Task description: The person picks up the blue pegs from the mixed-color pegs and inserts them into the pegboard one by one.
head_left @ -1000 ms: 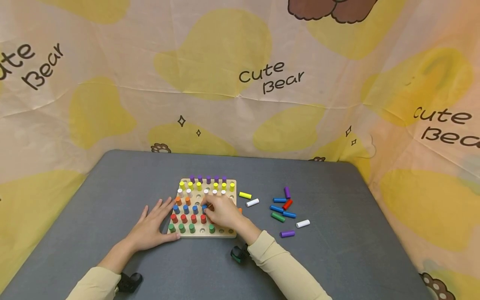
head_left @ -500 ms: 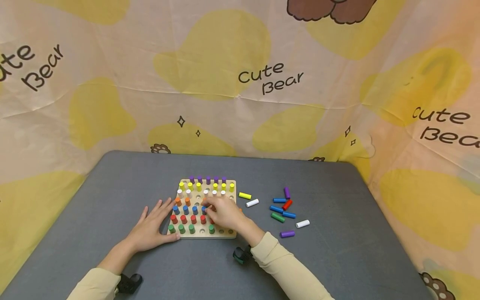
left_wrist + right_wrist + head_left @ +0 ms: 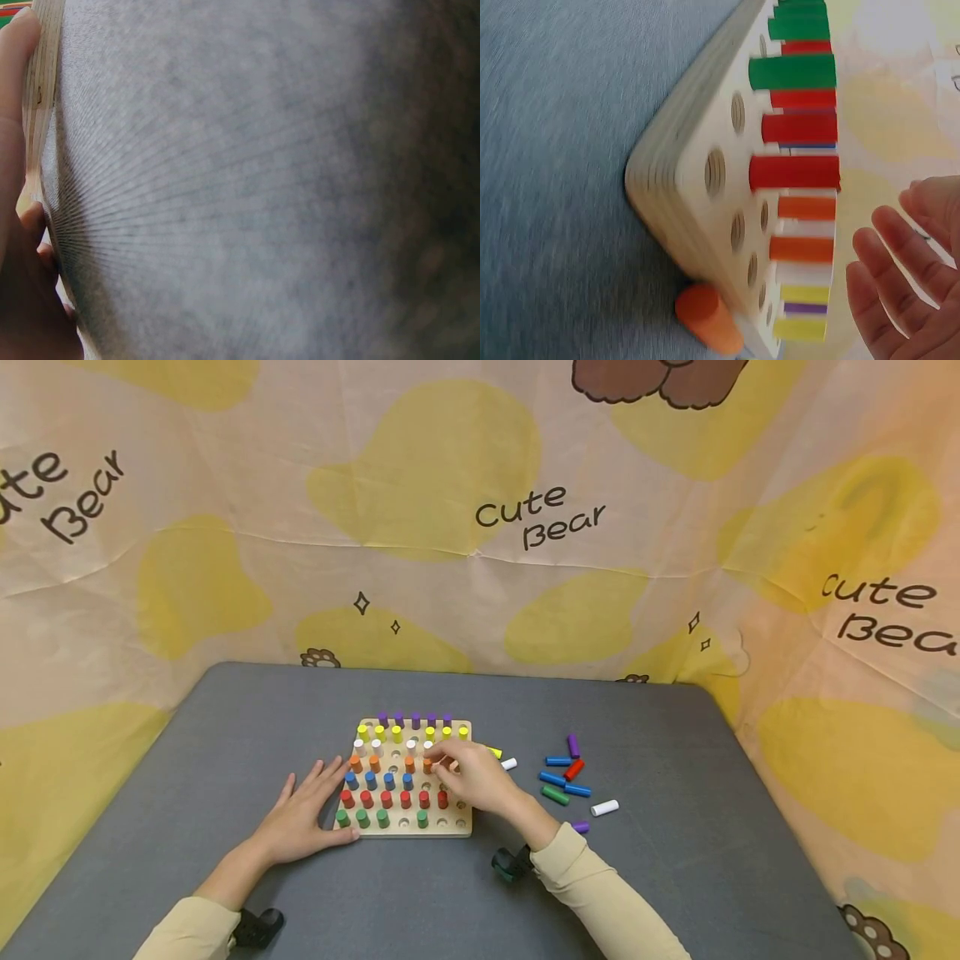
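Observation:
A wooden pegboard [image 3: 375, 836] carries rows of purple, yellow, white, orange, blue, red and green pegs. My left hand [image 3: 303, 814] lies along its left side with fingers spread. Its thumb [image 3: 13, 82] touches the board's edge in the left wrist view. Over the right part of the board is my right hand [image 3: 480, 777], its fingers loosely bent near an orange peg [image 3: 427, 766]. In the right wrist view that hand [image 3: 919, 281] stands apart from the upright pegs, with nothing seen between its fingers. It hides some holes from the head camera.
Right of the board lie loose pegs: blue [image 3: 558, 762], red [image 3: 574, 769], green [image 3: 555, 795], white [image 3: 604, 808], purple [image 3: 573, 746] and others. One orange peg [image 3: 709, 316] lies against the board's side. A printed cloth [image 3: 465, 527] hangs behind the grey table [image 3: 337, 902].
My right hand has moved right and slightly back from the blue and orange pegs mid-board, uncovering them. It now partly hides the nearest yellow and white loose pegs. The left hand stays put.

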A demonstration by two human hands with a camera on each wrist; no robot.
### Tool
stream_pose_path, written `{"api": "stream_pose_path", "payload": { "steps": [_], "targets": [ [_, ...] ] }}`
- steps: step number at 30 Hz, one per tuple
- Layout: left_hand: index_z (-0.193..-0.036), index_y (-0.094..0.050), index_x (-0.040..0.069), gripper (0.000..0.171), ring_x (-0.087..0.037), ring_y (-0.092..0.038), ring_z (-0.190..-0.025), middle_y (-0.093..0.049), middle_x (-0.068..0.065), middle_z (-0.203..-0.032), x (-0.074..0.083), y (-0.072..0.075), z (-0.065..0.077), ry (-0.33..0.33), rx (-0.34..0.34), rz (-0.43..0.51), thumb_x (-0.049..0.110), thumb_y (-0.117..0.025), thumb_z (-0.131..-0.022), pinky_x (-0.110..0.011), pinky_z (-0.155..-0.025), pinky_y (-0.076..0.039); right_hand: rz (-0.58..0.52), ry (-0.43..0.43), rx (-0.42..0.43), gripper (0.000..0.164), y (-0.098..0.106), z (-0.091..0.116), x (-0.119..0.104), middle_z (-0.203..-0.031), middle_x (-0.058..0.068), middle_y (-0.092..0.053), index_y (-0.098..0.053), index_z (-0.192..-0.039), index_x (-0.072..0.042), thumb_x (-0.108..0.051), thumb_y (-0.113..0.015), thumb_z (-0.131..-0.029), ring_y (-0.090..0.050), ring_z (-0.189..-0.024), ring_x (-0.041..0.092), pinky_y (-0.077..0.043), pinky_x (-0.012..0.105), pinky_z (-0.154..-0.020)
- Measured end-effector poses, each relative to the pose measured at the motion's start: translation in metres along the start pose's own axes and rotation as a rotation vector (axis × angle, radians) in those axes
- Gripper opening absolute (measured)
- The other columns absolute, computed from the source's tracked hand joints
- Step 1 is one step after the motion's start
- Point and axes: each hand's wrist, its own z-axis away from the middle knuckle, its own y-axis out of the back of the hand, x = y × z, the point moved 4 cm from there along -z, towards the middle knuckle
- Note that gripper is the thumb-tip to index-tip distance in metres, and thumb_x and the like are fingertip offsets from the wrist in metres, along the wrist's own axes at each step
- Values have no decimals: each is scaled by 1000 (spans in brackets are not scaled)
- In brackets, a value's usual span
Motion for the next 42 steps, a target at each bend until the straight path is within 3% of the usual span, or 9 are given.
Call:
{"api": "stream_pose_path", "payload": {
  "steps": [10,22,32,42],
  "targets": [
    [-148,-22,17,103,-40,-11,-139,-19,-13,-153,-1,-2,1,5,-2,9,66,-66,-68,-62,-106,1,-36,-5,49,19,24,15,20,-100,1,-64,-65,-106,-7,-11,-61,-88,-62,-88,15,-54,34,-72],
    [-148,-21,19,103,-40,-11,-139,-19,-13,-153,-3,-4,0,-1,3,-1,68,-64,-68,-62,-106,1,-69,7,117,22,57,42,55,-99,4,-64,-64,-107,-9,-8,-63,-85,-60,-86,14,-54,35,-70],
    [-148,-22,18,104,-40,-11,-139,-19,-13,-153,-3,-4,-1,-1,2,-7,68,-65,-67,-63,-106,0,-25,-65,133,24,76,74,88,-101,8,-64,-63,-109,-13,-11,-65,-85,-60,-88,12,-53,33,-70],
    [-148,-22,17,104,-40,-12,-139,-19,-12,-153,-2,-4,-2,-2,4,-10,68,-65,-67,-62,-106,0,-15,-156,113,25,92,102,112,-99,4,-64,-64,-110,-8,-13,-66,-85,-59,-86,14,-52,32,-69]
  ]
}}
